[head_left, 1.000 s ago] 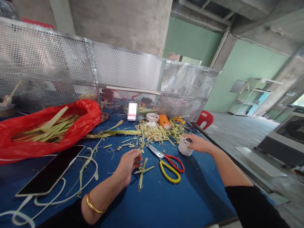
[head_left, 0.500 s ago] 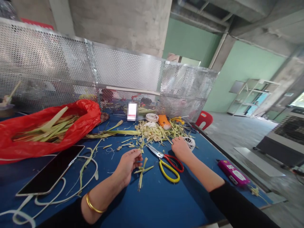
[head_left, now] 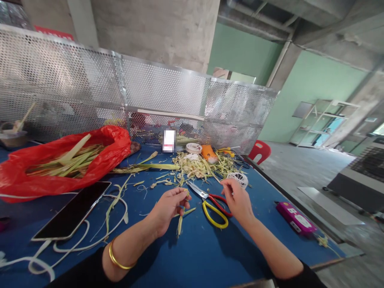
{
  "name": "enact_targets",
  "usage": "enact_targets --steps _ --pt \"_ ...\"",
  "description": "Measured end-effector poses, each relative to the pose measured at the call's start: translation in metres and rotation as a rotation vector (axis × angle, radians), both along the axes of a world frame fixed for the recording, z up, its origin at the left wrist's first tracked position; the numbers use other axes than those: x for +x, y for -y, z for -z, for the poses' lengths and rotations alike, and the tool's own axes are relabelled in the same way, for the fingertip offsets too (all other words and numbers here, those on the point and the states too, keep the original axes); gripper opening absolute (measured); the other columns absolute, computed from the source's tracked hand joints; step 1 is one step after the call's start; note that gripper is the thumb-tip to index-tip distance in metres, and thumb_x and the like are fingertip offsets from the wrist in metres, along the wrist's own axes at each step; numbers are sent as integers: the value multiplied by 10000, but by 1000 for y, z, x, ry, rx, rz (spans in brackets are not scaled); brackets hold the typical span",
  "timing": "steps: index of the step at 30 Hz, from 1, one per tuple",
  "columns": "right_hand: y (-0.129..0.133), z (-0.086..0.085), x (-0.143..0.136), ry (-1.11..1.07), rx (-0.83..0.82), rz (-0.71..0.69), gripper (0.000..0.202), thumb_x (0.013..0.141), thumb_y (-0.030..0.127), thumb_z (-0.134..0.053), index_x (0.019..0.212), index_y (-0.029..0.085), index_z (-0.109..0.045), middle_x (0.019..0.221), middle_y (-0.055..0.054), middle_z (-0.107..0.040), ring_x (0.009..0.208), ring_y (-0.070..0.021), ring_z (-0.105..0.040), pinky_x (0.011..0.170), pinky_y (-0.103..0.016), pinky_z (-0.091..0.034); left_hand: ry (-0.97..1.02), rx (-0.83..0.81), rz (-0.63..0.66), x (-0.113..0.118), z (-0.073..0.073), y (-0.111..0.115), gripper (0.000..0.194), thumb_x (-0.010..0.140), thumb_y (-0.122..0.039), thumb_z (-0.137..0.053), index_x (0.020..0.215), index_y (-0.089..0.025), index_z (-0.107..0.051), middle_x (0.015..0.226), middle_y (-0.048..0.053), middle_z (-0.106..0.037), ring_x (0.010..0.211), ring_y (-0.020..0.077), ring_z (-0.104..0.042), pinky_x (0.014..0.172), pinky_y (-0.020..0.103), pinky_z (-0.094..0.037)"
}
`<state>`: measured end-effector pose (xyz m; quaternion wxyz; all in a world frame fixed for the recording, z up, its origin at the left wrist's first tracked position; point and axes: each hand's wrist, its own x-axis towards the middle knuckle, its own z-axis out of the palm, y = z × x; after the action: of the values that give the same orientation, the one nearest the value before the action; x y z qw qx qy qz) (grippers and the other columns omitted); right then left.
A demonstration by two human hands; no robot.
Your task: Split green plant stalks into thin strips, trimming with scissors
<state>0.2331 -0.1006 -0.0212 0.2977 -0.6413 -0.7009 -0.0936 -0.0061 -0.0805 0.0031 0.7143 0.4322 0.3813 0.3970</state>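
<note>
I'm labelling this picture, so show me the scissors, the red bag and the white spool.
Scissors (head_left: 205, 195): head view, on the metal pivot.
Red bag (head_left: 51, 187): head view, on its front wall.
White spool (head_left: 241, 179): head view, on its top.

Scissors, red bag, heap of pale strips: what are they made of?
Scissors: blades look like steel, bright silvery shine; handles red and yellow, smooth, probably plastic or plastic-coated.
Red bag: likely thin plastic film, glossy and crinkled.
Pale strips: seem to be plant matter, perhaps husk or leaf, given the curled, uneven greenish shreds; finish looks matte.

The left hand (head_left: 168, 207) pinches a plant scrap (head_left: 187, 192); the right hand (head_left: 239, 201) is near the scissors (head_left: 205, 195)
</note>
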Motion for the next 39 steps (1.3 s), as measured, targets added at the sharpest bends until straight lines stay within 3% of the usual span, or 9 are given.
enact_targets --steps 5,11,16,21,24,27,31,36,39 --pt "42 11 -17 -391 68 -156 175 960 250 -318 888 224 -475 786 -32 -614 719 -167 -602 686 -268 -453 -33 -27 147 15 -9 17 164 715 -303 -683 743 -148 -641 731 52 -646 516 112 -562 382 188 -371" --pt "64 13 -38 88 309 -495 181 902 83 -349 929 190 -492 799 -57 -616 739 -176 -571 713 -309 -462 -45 -135 323 45 -7 16 125 718 -247 -656 688 -125 -660 783 64 -678 411 54 -468 341 164 -344" --pt "81 14 -51 295 255 -598 233 904 66 -337 946 155 -548 797 -75 -645 733 -180 -585 730 -326 -478 72 -275 370 52 -7 6 125 771 -209 -619 705 -106 -647 702 56 -639 451 56 -486 417 144 -418" --pt "77 25 -31 118 212 -357 264 891 143 -448 1144 175 -513 1130 -129 -604 989 -214 -573 845 -344 -473 53 -193 194 30 -20 -7 166 802 -150 -578 639 -123 -577 600 9 -536 490 82 -519 518 192 -515" --pt "53 22 -15 66 -96 -94 302 822 197 -529 1120 154 -542 1093 -136 -587 1005 -256 -554 872 -377 -452 74 -133 88 18 -26 -18 183 814 -127 -557 632 -132 -544 583 -8 -492 490 81 -504 524 209 -531" --pt "26 13 -9 130 -383 -74 404 768 178 -523 1171 140 -530 1027 -126 -599 988 -252 -557 846 -343 -433 91 -110 46 13 -26 -26 170 816 -115 -548 648 -134 -535 587 -13 -476 496 82 -502 530 219 -538" --pt "3 3 -13 157 -491 -124 578 650 140 -576 1224 146 -507 983 -129 -623 890 -254 -600 727 -305 -423 121 -95 28 12 -21 -31 184 822 -112 -532 640 -138 -518 579 -20 -454 493 81 -487 524 224 -535" --pt "3 -7 0 82 -613 -125 737 634 178 -610 1344 182 -412 977 -121 -667 857 -260 -631 645 -283 -415 144 -91 -23 7 -19 -40 212 824 -107 -527 618 -147 -493 554 -35 -421 475 69 -454 523 215 -522" --pt "16 -11 19 8 -658 -79 601 678 206 -588 1272 212 -500 1032 -109 -669 897 -260 -627 679 -300 -433 151 -99 -63 3 -19 -45 232 821 -106 -531 598 -148 -484 541 -36 -419 463 63 -440 521 210 -516"
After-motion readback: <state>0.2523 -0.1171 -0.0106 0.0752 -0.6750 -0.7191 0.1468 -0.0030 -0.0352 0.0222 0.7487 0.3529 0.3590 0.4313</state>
